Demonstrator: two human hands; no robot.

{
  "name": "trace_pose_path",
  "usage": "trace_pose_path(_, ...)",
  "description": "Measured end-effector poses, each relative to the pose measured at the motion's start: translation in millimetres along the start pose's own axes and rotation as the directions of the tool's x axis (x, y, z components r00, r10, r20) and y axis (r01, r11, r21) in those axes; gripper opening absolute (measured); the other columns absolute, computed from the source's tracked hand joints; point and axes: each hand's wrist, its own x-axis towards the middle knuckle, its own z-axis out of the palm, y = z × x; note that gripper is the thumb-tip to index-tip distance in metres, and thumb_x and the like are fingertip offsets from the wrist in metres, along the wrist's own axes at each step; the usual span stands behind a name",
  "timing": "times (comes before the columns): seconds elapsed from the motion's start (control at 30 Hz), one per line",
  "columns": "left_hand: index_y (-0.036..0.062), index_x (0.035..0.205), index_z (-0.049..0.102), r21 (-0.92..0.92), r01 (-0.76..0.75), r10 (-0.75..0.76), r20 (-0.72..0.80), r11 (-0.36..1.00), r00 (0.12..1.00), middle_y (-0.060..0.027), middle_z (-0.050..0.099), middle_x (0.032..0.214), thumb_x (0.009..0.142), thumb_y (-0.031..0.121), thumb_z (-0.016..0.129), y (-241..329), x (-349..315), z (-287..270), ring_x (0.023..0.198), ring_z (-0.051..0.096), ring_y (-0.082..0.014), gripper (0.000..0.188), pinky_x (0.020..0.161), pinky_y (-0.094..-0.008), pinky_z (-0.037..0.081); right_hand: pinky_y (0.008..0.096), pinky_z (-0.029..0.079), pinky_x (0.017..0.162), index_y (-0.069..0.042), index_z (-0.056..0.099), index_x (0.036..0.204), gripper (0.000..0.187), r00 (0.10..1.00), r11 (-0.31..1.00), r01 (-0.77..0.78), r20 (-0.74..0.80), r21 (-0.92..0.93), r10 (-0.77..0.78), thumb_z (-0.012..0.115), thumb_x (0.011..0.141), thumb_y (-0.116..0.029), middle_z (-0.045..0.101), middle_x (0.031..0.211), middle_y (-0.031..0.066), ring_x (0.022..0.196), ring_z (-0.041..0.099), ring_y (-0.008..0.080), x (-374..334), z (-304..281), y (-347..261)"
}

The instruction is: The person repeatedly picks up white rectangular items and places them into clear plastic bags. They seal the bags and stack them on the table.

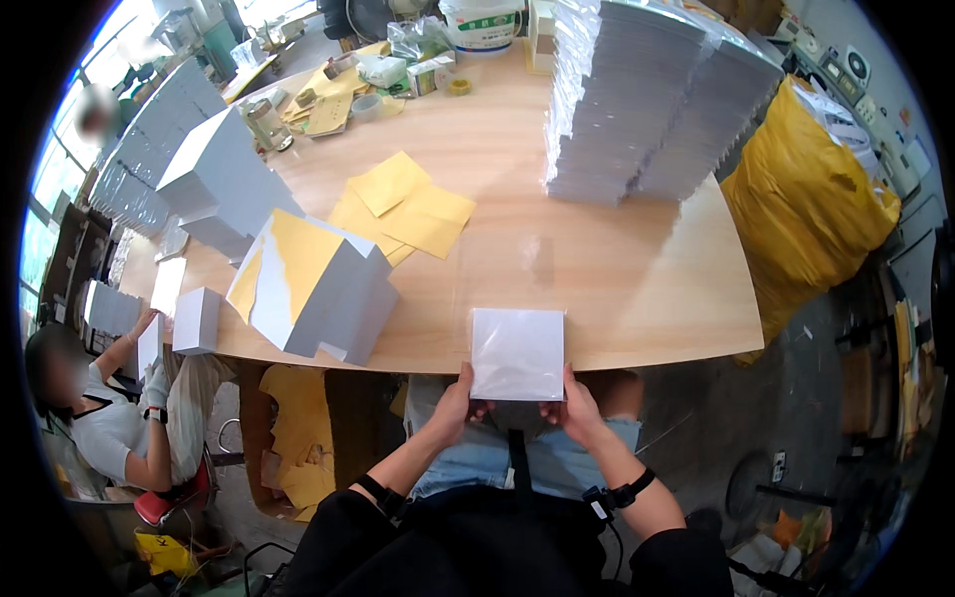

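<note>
A square white paper pad [517,353], glossy on top as if under clear film, sits at the table's near edge and juts out over it. My left hand [456,406] grips its near left corner, thumb along the side and fingers curled beneath. On the near right corner my right hand [574,406] holds it the same way. Parts of the fingers of both hands are hidden under the pad. To the left is a tall stack of white sheets [343,298] topped by a torn yellow sheet [298,261]. Beyond it lie several loose yellow paper squares [413,209].
A tall stack of pads [647,109] rises at the far right of the table [617,269]. More white stacks [214,184] stand left. A yellow sack [806,214] is off the right edge. A carton of yellow scraps [298,438] sits below. A co-worker [129,408] handles paper at left.
</note>
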Motion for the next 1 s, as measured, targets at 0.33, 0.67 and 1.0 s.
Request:
trace_pose_path(0.33, 0.0038, 0.103, 0.069, 0.555, -0.001, 0.049, -0.071, 0.832, 0.996, -0.0073, 0.071, 0.076, 0.1, 0.069, 0.027, 48.7, -24.5, 18.5, 0.069, 0.066, -0.0145, 0.077, 0.06, -0.0298, 0.05, 0.0274, 0.046, 0.046, -0.002, 0.065, 0.101, 0.064, 0.99, 0.91, -0.035, -0.136, -0.413, -0.023, 0.039, 0.103, -0.061, 0.068, 0.072, 0.0093, 0.057, 0.066, 0.0165, -10.0, 2.8, -26.7)
trace_pose_path(0.67, 0.0022, 0.09, 0.065, 0.55, -0.291, 0.348, 0.001, 0.783, 0.937, -0.0081, 0.064, 0.069, 0.105, 0.051, 0.038, 21.7, -31.5, 28.5, 0.066, 0.065, -0.0251, 0.058, 0.066, -0.0404, 0.05, 0.0261, 0.04, 0.045, -0.006, 0.058, 0.077, 0.052, 0.861, 0.758, 0.311, -0.168, -0.573, -0.48, 0.043, 0.106, -0.047, 0.051, 0.055, -0.0001, 0.048, 0.05, 0.0092, -37.9, 2.9, -21.4)
trace_pose_path(1.0, 0.0075, 0.1, 0.071, 0.847, -0.525, 0.718, 0.313, 0.084, 0.621, -0.009, 0.068, 0.073, 0.093, 0.029, 0.068, 140.7, -116.1, 45.2, 0.072, 0.069, -0.027, 0.023, 0.067, -0.0393, 0.054, 0.0552, 0.046, 0.079, 0.004, 0.065, 0.092, 0.053, 0.757, 0.209, 0.017, -0.124, -0.978, -0.641, 0.043, 0.105, -0.042, 0.063, 0.093, 0.0328, 0.093, 0.06, 0.0522, -36.5, -153.7, -120.4)
